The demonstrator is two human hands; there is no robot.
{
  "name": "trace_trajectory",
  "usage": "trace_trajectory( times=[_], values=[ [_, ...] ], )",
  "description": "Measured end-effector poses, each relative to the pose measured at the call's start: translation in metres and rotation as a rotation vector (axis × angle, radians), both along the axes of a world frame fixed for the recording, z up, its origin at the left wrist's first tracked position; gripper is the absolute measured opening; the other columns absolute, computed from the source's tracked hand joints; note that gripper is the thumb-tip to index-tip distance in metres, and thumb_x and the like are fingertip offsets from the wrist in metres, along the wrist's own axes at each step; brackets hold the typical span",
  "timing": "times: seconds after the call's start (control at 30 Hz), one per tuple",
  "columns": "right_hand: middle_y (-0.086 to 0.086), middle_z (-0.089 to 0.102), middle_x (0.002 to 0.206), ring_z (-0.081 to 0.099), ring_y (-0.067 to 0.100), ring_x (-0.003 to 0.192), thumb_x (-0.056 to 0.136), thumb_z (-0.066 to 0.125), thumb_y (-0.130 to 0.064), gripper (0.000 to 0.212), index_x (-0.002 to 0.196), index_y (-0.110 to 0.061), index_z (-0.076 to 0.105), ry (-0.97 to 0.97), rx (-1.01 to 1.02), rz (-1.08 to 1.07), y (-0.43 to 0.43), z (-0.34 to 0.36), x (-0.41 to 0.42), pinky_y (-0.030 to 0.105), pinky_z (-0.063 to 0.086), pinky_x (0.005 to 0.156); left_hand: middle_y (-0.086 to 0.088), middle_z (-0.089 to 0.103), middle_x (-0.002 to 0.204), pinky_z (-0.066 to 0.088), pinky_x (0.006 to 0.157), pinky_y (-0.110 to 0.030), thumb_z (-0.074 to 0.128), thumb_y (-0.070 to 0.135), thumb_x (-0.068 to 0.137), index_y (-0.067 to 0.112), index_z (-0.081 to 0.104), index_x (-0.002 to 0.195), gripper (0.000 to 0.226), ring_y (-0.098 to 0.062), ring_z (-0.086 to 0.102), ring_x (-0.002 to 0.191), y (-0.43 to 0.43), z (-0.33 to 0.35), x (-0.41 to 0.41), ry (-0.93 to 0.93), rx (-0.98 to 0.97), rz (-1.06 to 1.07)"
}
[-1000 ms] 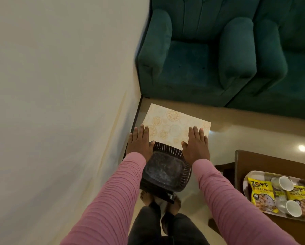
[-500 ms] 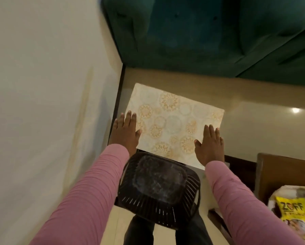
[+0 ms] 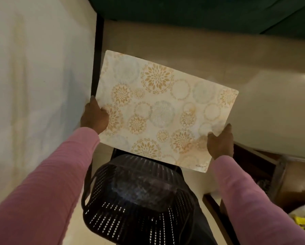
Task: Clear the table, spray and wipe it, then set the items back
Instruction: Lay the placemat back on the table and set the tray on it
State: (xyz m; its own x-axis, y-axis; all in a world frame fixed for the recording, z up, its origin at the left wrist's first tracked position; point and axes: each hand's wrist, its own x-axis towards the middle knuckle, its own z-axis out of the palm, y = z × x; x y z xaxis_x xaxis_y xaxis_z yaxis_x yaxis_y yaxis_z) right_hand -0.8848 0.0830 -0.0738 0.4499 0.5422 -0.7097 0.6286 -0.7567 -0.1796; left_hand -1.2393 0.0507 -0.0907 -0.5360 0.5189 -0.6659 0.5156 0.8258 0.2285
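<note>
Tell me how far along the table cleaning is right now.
Done: little that shows. In hand: the left hand and right hand each grip a side edge of the patterned placemat, held above the black slotted stool. Left: a yellow packet sits on the wooden table at right, and nothing in view shows spraying or wiping, so those and resetting likely remain.

placemat (image 3: 164, 110) btm corner, small print approx. "KUBER"

placemat (image 3: 162, 110): lay flat under both palms, now lifted and covering the black basket's (image 3: 139, 197) far rim | left hand (image 3: 94, 117): now grips left edge | right hand (image 3: 219, 142): now grips right edge
</note>
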Motion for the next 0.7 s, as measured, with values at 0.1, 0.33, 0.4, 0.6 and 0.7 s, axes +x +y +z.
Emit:
trace_trajectory(
  times=[0.1,0.33,0.4,0.6,0.7],
  values=[
    [0.018,0.039,0.147,0.04,0.038,0.132,0.094,0.049,-0.01,0.062,0.15,-0.009,0.021,-0.058,0.009,0.009,0.011,0.006,0.006,0.045,0.037,0.105,-0.019,0.039,0.144,0.037,0.108,-0.044,0.04,0.016,0.096,0.008,0.035,0.146,0.05,-0.039,0.045,0.127,0.009,0.006,-0.003,0.012,-0.039,0.101],
    [0.016,0.062,0.123,0.058,0.036,0.111,0.091,0.05,-0.004,0.04,0.131,-0.007,0.054,-0.14,0.089,0.011,0.018,0.008,0.012,0.034,0.045,0.084,-0.018,0.057,0.131,0.044,0.095,-0.039,0.047,0.016,0.095,0.004,0.057,0.127,0.036,-0.038,0.055,0.114,0.007,-0.003,-0.029,0.007,-0.017,0.14],
    [0.015,0.065,0.117,0.061,0.034,0.104,0.09,0.052,-0.004,0.034,0.123,-0.006,0.06,-0.136,0.113,0.014,0.018,0.01,0.011,0.029,0.04,0.076,-0.014,0.065,0.116,0.044,0.082,-0.032,0.054,0.014,0.095,0.002,0.067,0.113,0.025,-0.032,0.06,0.1,0.004,0.006,-0.034,0.031,0.05,0.151],
    [0.015,0.068,0.11,0.062,0.035,0.101,0.091,0.055,-0.005,0.027,0.117,-0.007,0.064,-0.12,0.296,0.052,0.037,0.079,0.001,0.032,0.044,0.079,-0.007,0.066,0.105,0.05,0.085,-0.034,0.059,0.008,0.092,0.006,0.07,0.112,0.022,-0.025,0.061,0.092,0.014,0.082,-0.034,0.0,0.313,0.255],
    [0.015,0.069,0.11,0.062,0.035,0.099,0.09,0.055,-0.005,0.028,0.116,-0.009,0.066,-0.135,0.398,0.033,0.04,0.134,0.005,0.034,0.046,0.081,-0.005,0.067,0.105,0.051,0.089,-0.035,0.057,0.007,0.093,0.009,0.071,0.111,0.022,-0.025,0.063,0.095,0.008,0.137,-0.038,-0.059,0.406,0.315]
  ],
)
